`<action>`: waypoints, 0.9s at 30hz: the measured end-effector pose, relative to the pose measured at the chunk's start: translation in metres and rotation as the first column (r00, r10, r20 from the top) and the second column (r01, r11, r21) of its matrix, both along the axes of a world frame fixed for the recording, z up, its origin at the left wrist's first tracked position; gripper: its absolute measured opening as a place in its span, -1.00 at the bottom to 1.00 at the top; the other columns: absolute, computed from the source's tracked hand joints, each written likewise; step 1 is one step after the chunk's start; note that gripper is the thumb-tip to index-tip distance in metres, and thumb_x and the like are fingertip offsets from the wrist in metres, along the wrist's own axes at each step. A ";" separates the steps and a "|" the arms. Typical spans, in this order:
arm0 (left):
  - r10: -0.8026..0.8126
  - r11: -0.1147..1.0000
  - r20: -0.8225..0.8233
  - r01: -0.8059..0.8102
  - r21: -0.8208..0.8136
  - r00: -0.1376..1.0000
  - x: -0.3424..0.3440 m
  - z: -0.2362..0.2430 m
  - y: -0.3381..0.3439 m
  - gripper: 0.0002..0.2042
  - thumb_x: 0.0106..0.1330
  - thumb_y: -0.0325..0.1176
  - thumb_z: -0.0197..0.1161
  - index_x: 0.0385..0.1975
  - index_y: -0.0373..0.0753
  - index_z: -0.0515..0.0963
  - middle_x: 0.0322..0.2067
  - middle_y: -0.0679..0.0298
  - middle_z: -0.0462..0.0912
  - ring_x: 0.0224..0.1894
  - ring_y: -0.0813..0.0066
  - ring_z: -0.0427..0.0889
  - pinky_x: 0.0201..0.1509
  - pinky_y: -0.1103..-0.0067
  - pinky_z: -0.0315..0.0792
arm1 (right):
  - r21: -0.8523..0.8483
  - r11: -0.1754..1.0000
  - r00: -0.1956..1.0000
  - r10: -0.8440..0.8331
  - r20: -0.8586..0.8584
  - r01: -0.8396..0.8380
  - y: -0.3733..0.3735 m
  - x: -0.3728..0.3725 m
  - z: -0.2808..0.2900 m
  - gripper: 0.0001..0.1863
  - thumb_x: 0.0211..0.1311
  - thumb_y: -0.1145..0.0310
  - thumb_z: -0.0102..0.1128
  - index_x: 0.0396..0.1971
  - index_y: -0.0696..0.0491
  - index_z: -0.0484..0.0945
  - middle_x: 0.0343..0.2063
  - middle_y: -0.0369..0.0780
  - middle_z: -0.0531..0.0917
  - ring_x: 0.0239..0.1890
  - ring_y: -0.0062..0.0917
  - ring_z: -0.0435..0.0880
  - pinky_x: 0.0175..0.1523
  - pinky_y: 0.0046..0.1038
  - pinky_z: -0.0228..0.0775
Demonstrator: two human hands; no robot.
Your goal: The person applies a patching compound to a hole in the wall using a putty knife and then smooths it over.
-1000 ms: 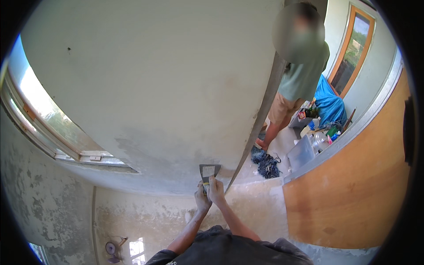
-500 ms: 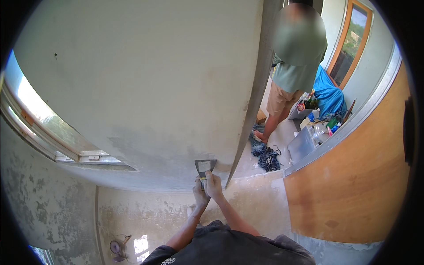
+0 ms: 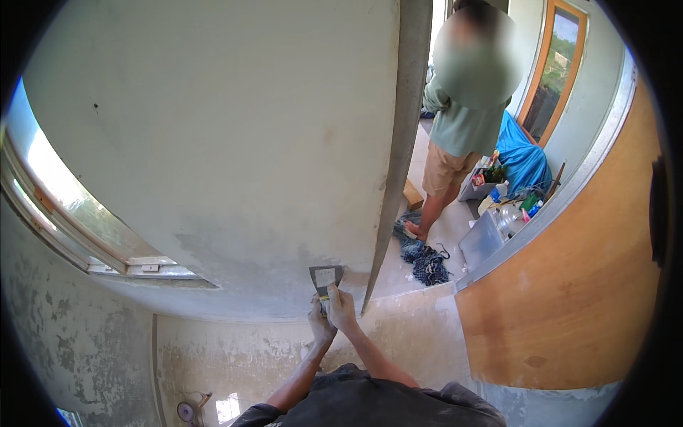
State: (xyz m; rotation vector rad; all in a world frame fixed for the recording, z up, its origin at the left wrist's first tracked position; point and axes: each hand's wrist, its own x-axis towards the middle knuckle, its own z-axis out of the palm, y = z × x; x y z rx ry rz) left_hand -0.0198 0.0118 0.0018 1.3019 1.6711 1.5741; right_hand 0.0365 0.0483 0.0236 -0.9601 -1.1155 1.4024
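A putty knife point(image 3: 326, 275) with a wide, plaster-smeared metal blade rests against the lower part of a pale plastered wall point(image 3: 277, 142), close to the wall's right end. Both my hands are wrapped round its handle, which they mostly hide. My left hand point(image 3: 321, 324) grips on the left side and lower down. Higher up, my right hand point(image 3: 342, 309) is closed on it from the right, its thumb near the base of the blade. Darker grey, damp-looking patches mark the wall around the blade. Dust or plaster whitens my fingers.
Beyond the doorway at right, another person point(image 3: 455, 128) stands on a dark blue cloth point(image 3: 429, 263). Near them are a blue tarp point(image 3: 525, 153) and a clear plastic bin point(image 3: 482, 244). A wooden door panel point(image 3: 555, 285) fills the right side. Left is a window point(image 3: 78, 192); a small fan point(image 3: 186, 411) stands lower left.
The view has tilted slightly, so the wall end and doorway sit further left. My hands and the putty knife appear a little lower and further left, with the same two-handed grip.
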 end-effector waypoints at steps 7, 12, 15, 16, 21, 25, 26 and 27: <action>-0.004 1.000 -0.034 0.003 -0.011 0.999 0.000 -0.007 0.002 -0.75 0.12 -0.40 0.12 -0.22 -0.37 0.39 -0.47 0.04 0.54 -0.41 0.25 0.61 -0.36 0.53 0.41 | -0.015 1.000 1.000 0.012 -0.027 -0.012 0.004 -0.001 -0.019 -0.52 0.33 0.14 -0.16 -0.54 0.20 0.58 -0.74 -0.36 0.48 -0.73 -0.80 0.29 -0.63 -0.64 0.11; 0.060 0.997 -0.021 -0.059 0.058 0.998 0.006 0.011 0.002 -0.77 0.11 -0.37 0.15 -0.28 -0.35 0.40 -0.55 0.13 0.52 -0.49 0.43 0.55 -0.41 0.52 0.39 | -0.032 0.999 1.000 0.007 0.020 -0.006 0.002 0.002 -0.001 -0.51 0.33 0.12 -0.16 -0.54 0.20 0.58 -0.79 -0.38 0.43 -0.75 -0.80 0.26 -0.65 -0.63 0.08; 0.039 0.992 -0.109 -0.026 0.123 0.993 0.001 -0.010 0.009 -0.76 0.11 -0.37 0.15 -0.28 -0.35 0.40 -0.53 0.12 0.51 -0.47 0.45 0.55 -0.39 0.53 0.39 | 0.029 0.999 0.999 0.022 -0.033 -0.021 0.008 0.000 -0.010 -0.52 0.33 0.12 -0.16 -0.54 0.19 0.58 -0.80 -0.40 0.41 -0.76 -0.79 0.26 -0.66 -0.63 0.07; 0.045 0.994 -0.075 -0.037 0.106 0.996 0.003 -0.007 0.006 -0.77 0.11 -0.38 0.15 -0.29 -0.35 0.40 -0.51 0.12 0.51 -0.46 0.44 0.55 -0.38 0.53 0.39 | -0.016 0.999 0.999 0.037 0.003 -0.037 0.005 0.003 -0.007 -0.52 0.33 0.13 -0.17 -0.53 0.19 0.58 -0.79 -0.39 0.43 -0.76 -0.79 0.27 -0.65 -0.63 0.08; 0.029 0.999 0.021 -0.030 0.032 0.999 0.007 0.012 -0.003 -0.78 0.09 -0.39 0.15 -0.33 -0.38 0.40 -0.43 0.08 0.50 -0.41 0.39 0.56 -0.33 0.52 0.39 | -0.021 0.999 0.998 0.022 -0.058 -0.024 0.001 0.000 -0.002 -0.52 0.34 0.15 -0.19 -0.54 0.21 0.57 -0.71 -0.31 0.53 -0.69 -0.72 0.39 -0.57 -0.62 0.23; 0.030 0.992 -0.098 -0.018 0.124 0.995 0.006 -0.006 0.004 -0.79 0.09 -0.39 0.16 -0.34 -0.39 0.41 -0.43 0.09 0.51 -0.43 0.38 0.56 -0.37 0.53 0.39 | -0.067 0.994 0.994 0.083 -0.066 -0.087 0.006 0.006 -0.005 -0.52 0.34 0.16 -0.19 -0.52 0.23 0.56 -0.62 -0.21 0.61 -0.53 -0.62 0.56 -0.41 -0.60 0.38; 0.037 0.994 -0.067 -0.030 0.102 0.997 0.009 -0.007 0.001 -0.79 0.09 -0.39 0.15 -0.34 -0.38 0.41 -0.42 0.09 0.51 -0.43 0.37 0.56 -0.36 0.53 0.39 | -0.068 0.994 0.996 0.085 -0.038 -0.087 0.003 0.007 -0.008 -0.52 0.34 0.16 -0.20 -0.52 0.23 0.56 -0.62 -0.21 0.61 -0.53 -0.62 0.56 -0.41 -0.59 0.38; 0.046 0.995 -0.043 -0.042 0.091 0.998 0.010 0.000 -0.002 -0.79 0.09 -0.39 0.15 -0.34 -0.38 0.41 -0.42 0.09 0.50 -0.42 0.36 0.56 -0.36 0.53 0.38 | -0.058 0.994 0.996 0.088 -0.015 -0.088 0.001 0.007 -0.002 -0.52 0.34 0.17 -0.20 -0.52 0.23 0.56 -0.61 -0.21 0.61 -0.53 -0.62 0.56 -0.40 -0.59 0.38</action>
